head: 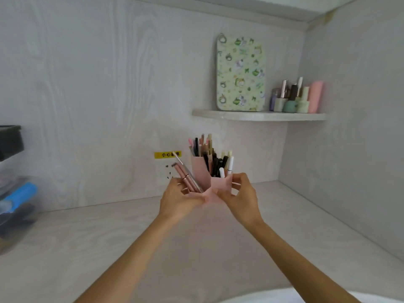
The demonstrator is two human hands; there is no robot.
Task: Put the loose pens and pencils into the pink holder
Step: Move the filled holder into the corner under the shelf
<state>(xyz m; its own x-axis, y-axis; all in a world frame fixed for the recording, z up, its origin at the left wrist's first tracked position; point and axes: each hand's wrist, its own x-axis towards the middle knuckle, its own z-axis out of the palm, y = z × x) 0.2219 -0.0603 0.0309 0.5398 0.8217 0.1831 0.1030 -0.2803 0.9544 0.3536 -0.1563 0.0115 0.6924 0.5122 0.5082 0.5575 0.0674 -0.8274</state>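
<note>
**Both hands at the pink pen holder on the pale desk**

A pink multi-compartment pen holder (200,171) of thin card or plastic stands near the back of the pale wood-grain desk (87,248), close to the wall. Its tall rear compartment is packed with upright pens and pencils (202,145) in pink, black and beige. A lower compartment to the right holds more pens (223,165), black, cream and white. The lowest front-left section carries a few rose-pink pens with metallic bands (188,179), leaning out to the left, with a thin white stick beside them.

The left hand (178,201) is at the front-left section, fingers curled round its edge just below the leaning rose-pink pens and touching them. The right hand (239,193) pinches the front-right wall of the holder between thumb and fingertips. The holder sits between the two hands, partly hidden by them.

Above, a small corner shelf (258,115) bears a green patterned rounded board (240,73) leaning on the wall and a cluster of small pastel bottles (297,97). At the left edge stand blurred storage boxes (13,182).
</note>
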